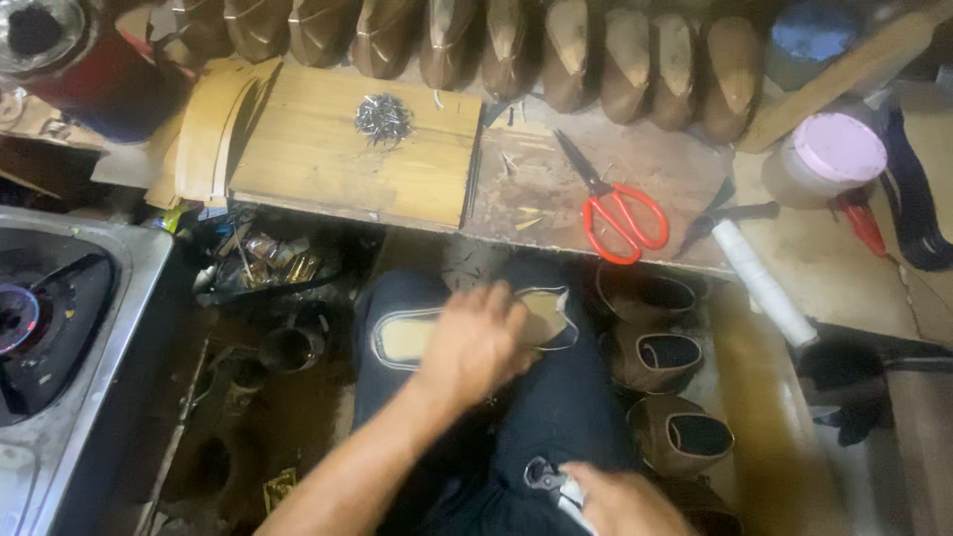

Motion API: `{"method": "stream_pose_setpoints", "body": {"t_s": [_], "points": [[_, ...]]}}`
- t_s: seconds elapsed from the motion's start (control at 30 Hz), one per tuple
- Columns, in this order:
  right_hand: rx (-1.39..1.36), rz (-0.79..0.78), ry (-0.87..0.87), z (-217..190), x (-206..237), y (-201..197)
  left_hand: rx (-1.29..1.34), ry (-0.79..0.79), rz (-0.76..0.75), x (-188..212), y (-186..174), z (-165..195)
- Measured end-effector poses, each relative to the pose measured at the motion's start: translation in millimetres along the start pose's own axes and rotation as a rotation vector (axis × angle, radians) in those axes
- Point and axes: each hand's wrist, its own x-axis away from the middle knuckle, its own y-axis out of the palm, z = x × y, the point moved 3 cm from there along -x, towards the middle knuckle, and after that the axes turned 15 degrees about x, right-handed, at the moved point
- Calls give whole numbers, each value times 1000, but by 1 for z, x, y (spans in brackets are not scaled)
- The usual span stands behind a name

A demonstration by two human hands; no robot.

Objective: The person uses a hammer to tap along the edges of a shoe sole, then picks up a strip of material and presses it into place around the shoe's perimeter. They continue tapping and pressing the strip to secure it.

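Left hand pressed flat, fingers spread, on shoe upper over lap. Right hand grips pincers, near. Lasting step; next needs tacks, far.

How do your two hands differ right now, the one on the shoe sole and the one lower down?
The left hand lies spread flat on the tan shoe sole on the lap; the right hand is closed round a small metal tool. The left reaches forward, mid-frame; the right sits low by the frame's edge. Both are bare.
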Motion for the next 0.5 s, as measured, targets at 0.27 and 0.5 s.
{"method": "stream_pose_setpoints", "body": {"t_s": [0.27, 0.5], "points": [[-990, 161, -217, -74, 11, -119, -28, 86, 96, 9, 24, 3], [-640, 257, 277, -77, -26, -179, -57, 136, 155, 18, 27, 6]]}}
